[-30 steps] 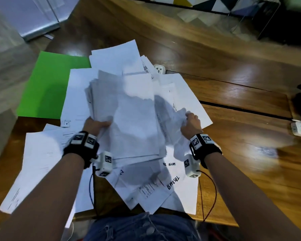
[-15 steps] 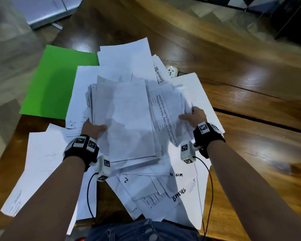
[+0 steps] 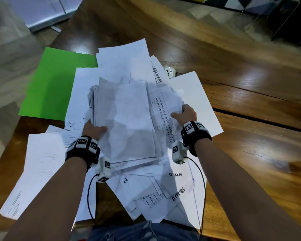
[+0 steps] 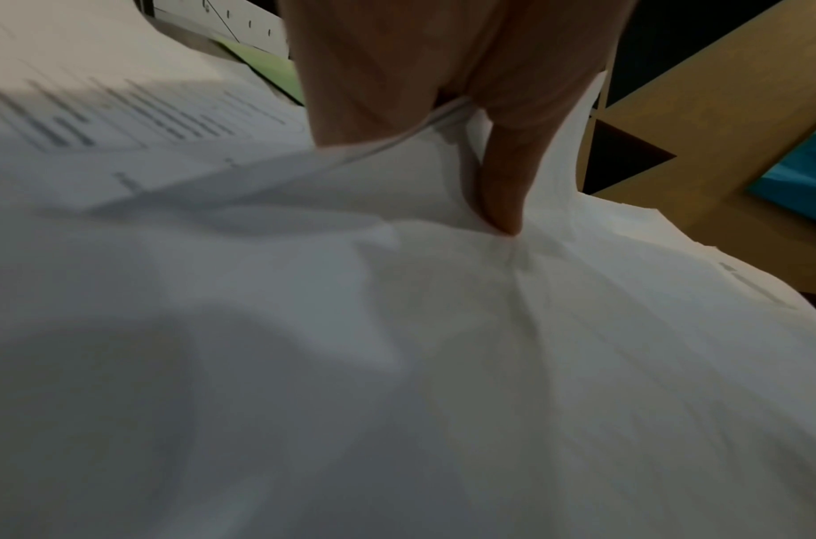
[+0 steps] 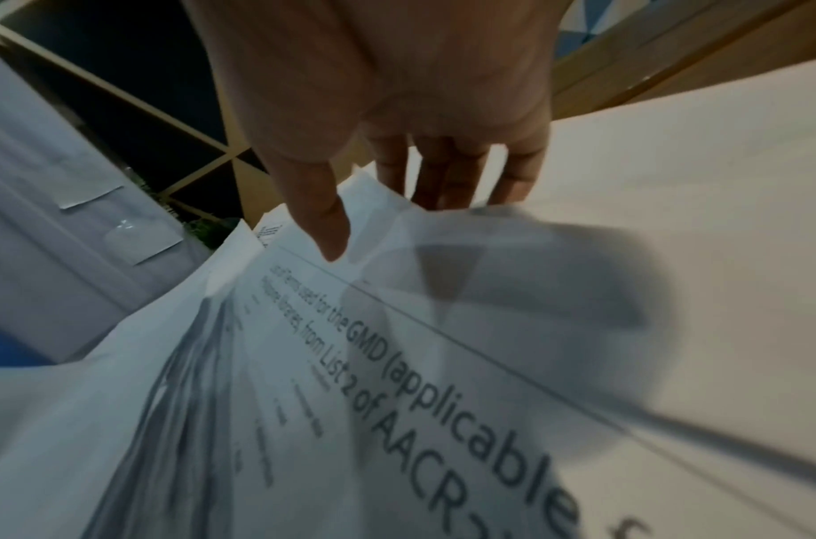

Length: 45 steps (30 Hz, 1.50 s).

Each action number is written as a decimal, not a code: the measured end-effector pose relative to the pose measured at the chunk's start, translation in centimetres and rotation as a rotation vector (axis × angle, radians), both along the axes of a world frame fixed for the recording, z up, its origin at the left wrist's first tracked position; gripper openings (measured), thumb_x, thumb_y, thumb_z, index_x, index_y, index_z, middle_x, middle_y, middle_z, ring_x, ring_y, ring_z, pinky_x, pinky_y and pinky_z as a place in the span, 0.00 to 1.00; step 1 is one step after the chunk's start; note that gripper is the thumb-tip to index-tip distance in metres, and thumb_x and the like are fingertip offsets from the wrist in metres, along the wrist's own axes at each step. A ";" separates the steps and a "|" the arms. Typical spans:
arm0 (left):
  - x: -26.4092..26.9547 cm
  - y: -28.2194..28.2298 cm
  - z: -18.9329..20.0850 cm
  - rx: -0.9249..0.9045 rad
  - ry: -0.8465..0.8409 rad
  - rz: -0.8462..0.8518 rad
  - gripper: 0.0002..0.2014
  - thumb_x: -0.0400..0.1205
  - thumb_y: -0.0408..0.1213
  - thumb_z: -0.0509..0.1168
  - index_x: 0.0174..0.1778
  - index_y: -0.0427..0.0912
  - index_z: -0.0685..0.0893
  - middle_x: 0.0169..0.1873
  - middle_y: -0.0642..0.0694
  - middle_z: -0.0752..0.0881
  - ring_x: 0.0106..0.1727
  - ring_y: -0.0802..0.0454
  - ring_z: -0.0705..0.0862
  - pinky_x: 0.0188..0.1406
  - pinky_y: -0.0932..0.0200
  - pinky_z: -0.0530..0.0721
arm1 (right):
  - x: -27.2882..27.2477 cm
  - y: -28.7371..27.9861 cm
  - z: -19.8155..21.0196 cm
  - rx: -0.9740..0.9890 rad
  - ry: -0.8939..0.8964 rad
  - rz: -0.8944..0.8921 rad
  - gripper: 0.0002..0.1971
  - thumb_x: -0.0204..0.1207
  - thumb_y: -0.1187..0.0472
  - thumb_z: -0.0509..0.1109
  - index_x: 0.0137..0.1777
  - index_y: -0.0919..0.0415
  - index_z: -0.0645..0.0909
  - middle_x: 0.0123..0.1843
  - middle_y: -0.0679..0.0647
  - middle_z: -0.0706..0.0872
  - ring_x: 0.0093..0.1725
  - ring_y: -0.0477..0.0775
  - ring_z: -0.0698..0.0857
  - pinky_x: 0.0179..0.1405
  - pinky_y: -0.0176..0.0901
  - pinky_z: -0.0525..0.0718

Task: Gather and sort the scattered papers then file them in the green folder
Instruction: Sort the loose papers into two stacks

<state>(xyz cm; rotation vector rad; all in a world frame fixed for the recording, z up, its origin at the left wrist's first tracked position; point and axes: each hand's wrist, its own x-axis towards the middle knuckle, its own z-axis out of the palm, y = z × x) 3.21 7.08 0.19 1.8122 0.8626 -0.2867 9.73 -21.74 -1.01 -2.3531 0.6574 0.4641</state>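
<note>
A loose stack of white papers point(image 3: 129, 119) is held above the table in the head view. My left hand point(image 3: 92, 130) grips its left edge, thumb on top point(image 4: 502, 204), fingers under the sheets. My right hand point(image 3: 184, 114) holds the right side, where a printed sheet point(image 5: 396, 364) headed "List of Terms" sticks out; its thumb point(image 5: 322, 226) lies on top and the fingers go underneath. More white sheets point(image 3: 42, 167) lie scattered on the wooden table point(image 3: 250, 162). The green folder point(image 3: 56, 84) lies shut at the left, partly under papers.
A white power socket point(image 3: 169, 72) sits in the table behind the papers. A dark slot point(image 3: 259, 119) runs across the table on the right. Some sheets point(image 3: 163, 206) overhang the near edge above my lap. Floor lies to the left of the folder.
The right hand let go of a crumpled bunch and now holds the stack's right edge flatter, with the printed sheet showing. The stack settled lower; the left hand kept its grip.
</note>
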 end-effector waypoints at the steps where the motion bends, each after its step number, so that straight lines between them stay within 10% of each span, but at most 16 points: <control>1: 0.0 0.0 -0.1 -0.006 0.001 0.001 0.27 0.76 0.18 0.67 0.73 0.25 0.70 0.70 0.26 0.75 0.69 0.32 0.77 0.54 0.55 0.72 | 0.0 0.4 0.5 -0.010 -0.029 0.047 0.26 0.64 0.57 0.71 0.63 0.62 0.76 0.61 0.62 0.80 0.63 0.65 0.79 0.62 0.59 0.80; 8: 0.1 0.4 -0.7 -0.007 0.009 -0.001 0.27 0.76 0.19 0.67 0.73 0.25 0.70 0.70 0.26 0.76 0.69 0.32 0.77 0.58 0.53 0.73 | -1.9 2.4 1.3 -0.280 -0.227 0.539 0.29 0.74 0.66 0.65 0.76 0.52 0.68 0.70 0.57 0.74 0.68 0.62 0.75 0.62 0.56 0.77; 13: -0.1 0.4 -0.9 0.010 0.009 -0.009 0.26 0.76 0.19 0.67 0.71 0.24 0.71 0.68 0.26 0.77 0.68 0.31 0.78 0.55 0.55 0.73 | -3.3 1.9 1.5 -0.196 -0.055 0.382 0.20 0.73 0.71 0.60 0.64 0.56 0.75 0.49 0.61 0.85 0.52 0.66 0.86 0.45 0.47 0.80; 17: -0.3 0.2 -0.8 -0.006 0.021 -0.008 0.29 0.75 0.21 0.70 0.72 0.23 0.70 0.69 0.27 0.77 0.69 0.32 0.78 0.62 0.51 0.76 | -2.7 -1.2 2.8 -0.126 0.004 0.179 0.17 0.76 0.68 0.60 0.61 0.60 0.83 0.58 0.63 0.87 0.57 0.65 0.85 0.49 0.42 0.78; 20: -0.3 0.0 -0.5 0.006 0.044 -0.023 0.32 0.75 0.25 0.72 0.73 0.23 0.68 0.68 0.28 0.78 0.70 0.35 0.77 0.70 0.47 0.75 | -2.3 -4.6 4.5 -0.092 -0.068 0.000 0.17 0.79 0.64 0.61 0.65 0.60 0.83 0.56 0.62 0.87 0.53 0.64 0.85 0.47 0.43 0.78; 25: -0.8 -1.5 -0.5 0.004 0.023 -0.068 0.28 0.74 0.21 0.71 0.70 0.21 0.71 0.67 0.24 0.78 0.68 0.31 0.78 0.56 0.55 0.74 | -2.4 -10.8 7.3 -0.014 -0.293 -0.323 0.17 0.79 0.68 0.61 0.65 0.69 0.80 0.58 0.67 0.87 0.48 0.62 0.85 0.45 0.40 0.76; 31: -1.4 -4.2 -0.4 -0.030 0.078 -0.160 0.28 0.76 0.24 0.70 0.71 0.24 0.70 0.69 0.27 0.76 0.69 0.32 0.77 0.56 0.53 0.75 | -2.5 -14.4 10.6 0.120 -0.458 -0.586 0.09 0.74 0.66 0.65 0.49 0.72 0.79 0.42 0.61 0.81 0.42 0.53 0.79 0.38 0.44 0.75; 39: -1.3 -5.0 -0.5 -0.124 0.035 -0.141 0.27 0.78 0.31 0.70 0.72 0.30 0.72 0.68 0.31 0.79 0.69 0.35 0.78 0.62 0.52 0.76 | -4.5 -11.2 11.6 0.356 -0.320 -0.467 0.05 0.78 0.67 0.67 0.52 0.67 0.80 0.52 0.64 0.85 0.41 0.57 0.83 0.16 0.23 0.75; 42: -1.1 -4.7 -0.3 -0.234 0.020 -0.074 0.32 0.79 0.49 0.67 0.76 0.37 0.70 0.73 0.37 0.75 0.74 0.40 0.74 0.74 0.49 0.70 | -4.3 -8.8 10.2 0.289 -0.199 -0.332 0.11 0.78 0.64 0.66 0.54 0.73 0.81 0.53 0.71 0.87 0.35 0.60 0.83 0.23 0.31 0.77; 45: -0.8 -4.6 -0.2 -0.255 0.066 -0.051 0.37 0.79 0.55 0.65 0.79 0.38 0.65 0.77 0.39 0.70 0.78 0.42 0.69 0.78 0.49 0.64 | -4.5 -4.8 7.6 0.210 -0.124 -0.172 0.14 0.78 0.63 0.66 0.59 0.70 0.83 0.56 0.68 0.87 0.55 0.65 0.87 0.42 0.38 0.79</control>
